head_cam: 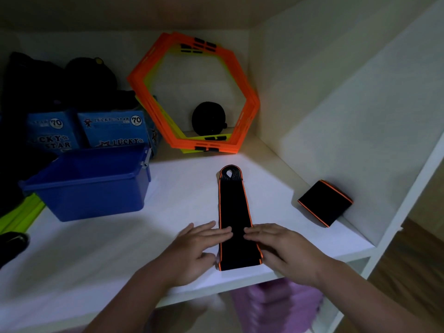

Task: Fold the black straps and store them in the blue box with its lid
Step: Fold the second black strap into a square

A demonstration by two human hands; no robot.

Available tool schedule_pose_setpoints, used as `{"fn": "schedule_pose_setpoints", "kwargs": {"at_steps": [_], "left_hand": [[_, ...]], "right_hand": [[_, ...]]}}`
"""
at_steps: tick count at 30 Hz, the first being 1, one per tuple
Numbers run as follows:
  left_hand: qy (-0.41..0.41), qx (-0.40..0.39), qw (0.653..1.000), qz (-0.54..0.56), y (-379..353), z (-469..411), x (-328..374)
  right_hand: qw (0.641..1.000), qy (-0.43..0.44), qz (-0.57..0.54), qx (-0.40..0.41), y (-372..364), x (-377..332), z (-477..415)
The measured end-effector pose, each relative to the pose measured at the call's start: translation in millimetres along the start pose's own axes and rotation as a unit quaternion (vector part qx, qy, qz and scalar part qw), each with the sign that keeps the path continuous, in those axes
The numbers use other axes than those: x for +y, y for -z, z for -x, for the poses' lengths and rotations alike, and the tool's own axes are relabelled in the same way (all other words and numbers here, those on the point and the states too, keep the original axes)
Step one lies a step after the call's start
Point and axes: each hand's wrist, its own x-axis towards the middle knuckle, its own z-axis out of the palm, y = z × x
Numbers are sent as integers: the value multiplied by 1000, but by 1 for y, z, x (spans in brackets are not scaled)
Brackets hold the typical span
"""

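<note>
A long black strap (pixel 234 207) with orange edging lies flat on the white shelf (pixel 120 248), its looped end pointing away from me. My left hand (pixel 197 251) and my right hand (pixel 286 251) rest flat on its near part, one from each side, fingertips almost meeting; neither grips it. A second black strap (pixel 324 203), folded into a square, leans against the right wall. The blue box (pixel 91 183) stands open at the left of the shelf. I see no lid.
Orange and yellow hexagon rings (pixel 192 92) lean against the back wall, with a black roll (pixel 209 118) behind them. Blue "Lucky Star" packets (pixel 113 131) and dark bags sit behind the box. Green plastic (pixel 19 215) lies at far left. Purple items (pixel 276 304) sit below the shelf.
</note>
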Motion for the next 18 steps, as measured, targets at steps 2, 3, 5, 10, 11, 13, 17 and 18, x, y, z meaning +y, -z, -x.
{"fn": "schedule_pose_setpoints", "kwargs": {"at_steps": [2, 3, 5, 10, 11, 13, 17, 18], "left_hand": [[2, 7, 1000, 4, 0, -1, 0], [1, 14, 1000, 7, 0, -2, 0], [4, 31, 999, 21, -1, -4, 0], [5, 100, 993, 57, -1, -5, 1], [10, 109, 992, 67, -1, -6, 2], [30, 127, 987, 96, -1, -9, 5], [80, 185, 971, 129, -4, -16, 12], [92, 199, 966, 137, -5, -18, 13]], "right_hand": [[1000, -6, -15, 8, -1, 0, 0], [999, -14, -30, 16, -1, 0, -1], [997, -34, -64, 40, -1, 0, -4], [991, -72, -56, 94, -2, -2, -14], [990, -81, -60, 99, -3, -1, -16], [986, -103, -75, 104, -4, 2, -18], [977, -135, -119, 113, -5, 6, -23], [973, -142, -139, 113, -5, 6, -26]]}}
